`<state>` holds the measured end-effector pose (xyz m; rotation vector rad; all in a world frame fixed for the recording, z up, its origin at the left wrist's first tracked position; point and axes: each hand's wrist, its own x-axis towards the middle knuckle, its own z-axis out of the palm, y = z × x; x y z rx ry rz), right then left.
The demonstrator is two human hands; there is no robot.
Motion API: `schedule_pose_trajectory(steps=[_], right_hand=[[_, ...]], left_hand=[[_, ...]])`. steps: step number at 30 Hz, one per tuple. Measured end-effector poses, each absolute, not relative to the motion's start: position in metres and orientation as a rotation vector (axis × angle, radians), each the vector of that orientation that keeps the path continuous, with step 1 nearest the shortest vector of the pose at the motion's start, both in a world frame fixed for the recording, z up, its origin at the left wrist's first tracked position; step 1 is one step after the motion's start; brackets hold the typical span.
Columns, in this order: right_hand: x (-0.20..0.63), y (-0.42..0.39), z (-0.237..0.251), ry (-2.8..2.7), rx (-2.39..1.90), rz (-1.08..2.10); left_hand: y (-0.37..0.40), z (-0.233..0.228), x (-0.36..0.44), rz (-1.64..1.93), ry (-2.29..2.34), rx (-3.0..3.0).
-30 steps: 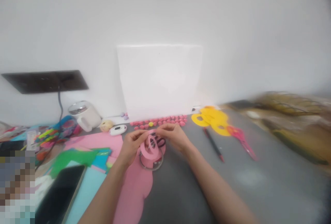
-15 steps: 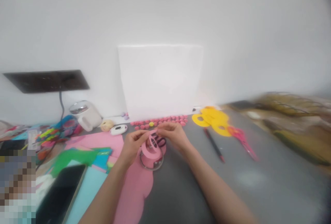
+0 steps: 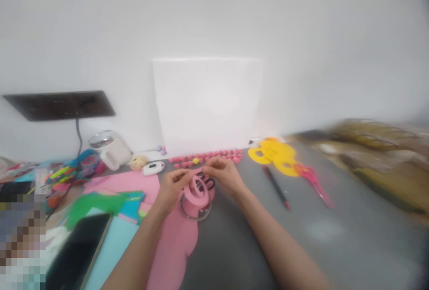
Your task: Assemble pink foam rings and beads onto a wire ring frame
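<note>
My left hand (image 3: 173, 188) is closed, pinching the upper left edge of a pink paper ring (image 3: 200, 198) between thumb and fingertips. Opposite it, my right hand (image 3: 225, 174) pinches at the ring's upper right edge; its fingertips almost meet the left ones. Behind and below the ring is a round clear-rimmed object (image 3: 196, 217), partly hidden. Dark loops (image 3: 209, 183) show just behind the ring, too blurred to name. Under the left forearm lies a pink sheet with a scalloped edge (image 3: 170, 250).
Small pink balls (image 3: 221, 155) line the foot of a white board (image 3: 208, 102). Yellow paper rings (image 3: 278, 152), a dark pen (image 3: 277, 188) and pink scissors (image 3: 313, 180) lie right. A phone (image 3: 78, 250), coloured sheets (image 3: 97, 207), a white mug-like object (image 3: 114, 151) are left.
The pink ring has turned slightly in my fingers, so its opening shows wider. Both hands stay in nearly the same place.
</note>
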<state>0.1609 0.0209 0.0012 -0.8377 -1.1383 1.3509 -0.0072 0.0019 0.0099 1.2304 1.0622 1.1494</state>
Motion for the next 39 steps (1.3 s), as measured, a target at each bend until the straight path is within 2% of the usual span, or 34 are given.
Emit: schedule_pose_trajectory(steps=[18,39], right_hand=[[0.162,0.024,-0.004,-1.007,-0.855,1.467],[0.164,0.028,-0.010,-1.011,-0.866,1.452]], left_hand=[[0.004,0.005,-0.009,1.183,1.067,1.199],[0.004,0.007,-0.008,1.170,1.076,1.183]])
